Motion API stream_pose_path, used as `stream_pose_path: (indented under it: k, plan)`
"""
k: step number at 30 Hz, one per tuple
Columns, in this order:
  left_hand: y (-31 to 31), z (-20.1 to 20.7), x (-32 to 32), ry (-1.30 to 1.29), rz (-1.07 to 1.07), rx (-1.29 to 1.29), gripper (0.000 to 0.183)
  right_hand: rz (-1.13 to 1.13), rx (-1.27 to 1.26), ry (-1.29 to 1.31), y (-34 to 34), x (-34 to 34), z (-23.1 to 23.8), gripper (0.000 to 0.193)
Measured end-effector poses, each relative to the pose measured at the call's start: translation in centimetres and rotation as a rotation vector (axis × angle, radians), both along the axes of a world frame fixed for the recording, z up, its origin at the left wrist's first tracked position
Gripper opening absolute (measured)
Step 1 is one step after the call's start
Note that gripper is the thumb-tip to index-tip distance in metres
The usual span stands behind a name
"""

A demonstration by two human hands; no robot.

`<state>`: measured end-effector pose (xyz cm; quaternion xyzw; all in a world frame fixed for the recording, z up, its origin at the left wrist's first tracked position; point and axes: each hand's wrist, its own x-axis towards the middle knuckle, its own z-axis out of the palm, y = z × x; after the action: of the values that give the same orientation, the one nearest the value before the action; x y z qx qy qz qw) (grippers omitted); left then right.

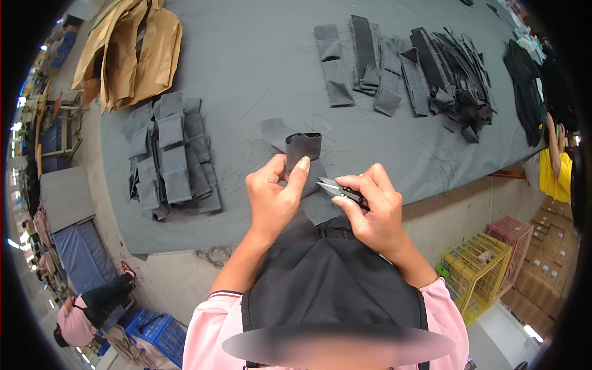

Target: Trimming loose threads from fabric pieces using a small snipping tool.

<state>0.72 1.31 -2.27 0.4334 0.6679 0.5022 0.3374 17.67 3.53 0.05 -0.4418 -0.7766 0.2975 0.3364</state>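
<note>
My left hand (275, 188) pinches a folded strip of dark grey fabric (303, 145) between thumb and fingers, its looped top edge upward. Part of the strip hangs down toward my black apron. In my right hand (374, 203) is a pair of thread snips (339, 189), its pointed blades apart and aimed at the strip. Whether the blades touch the fabric, I cannot tell. On the grey table cloth (246, 68), a pile of folded grey fabric pieces (174, 163) lies left of my hands. More grey strips (394, 68) lie in rows at the far right.
An open brown paper bag (132, 55) stands at the far left table corner. Loose threads litter the cloth. Yellow crates (475, 265) sit on the floor at right, a blue crate (154, 333) at lower left. A person in yellow (555, 169) is at the right; another in pink (79, 320) is at left.
</note>
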Motion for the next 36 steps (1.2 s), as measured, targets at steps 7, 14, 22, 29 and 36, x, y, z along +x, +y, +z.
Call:
stream_pose_path:
  k: [7, 14, 22, 29, 36]
  plan:
    - [-0.2, -0.3, -0.1, 0.065, 0.013, 0.063, 0.032, -0.012, -0.019, -0.016, -0.3, -0.1, -0.1, 0.022]
    - [-0.1, 0.0, -0.1, 0.099, -0.017, 0.060, 0.030, -0.032, -0.025, -0.043, -0.7, 0.1, -0.4, 0.021]
    - [0.0, -1.0, -0.2, -0.506, 0.008, -0.078, 0.020, -0.028, -0.123, 0.103, -0.4, 0.0, -0.6, 0.020]
    - [-0.5, -6.1, -2.7, -1.744, 0.294, -0.277, 0.017, 0.067, -0.741, 0.412, 2.3, 0.8, -5.4, 0.024]
    - [-0.8, -1.3, -4.0, -0.905, 0.207, 0.217, 0.017, -0.094, -0.884, 0.659, 4.1, 0.6, -3.2, 0.017]
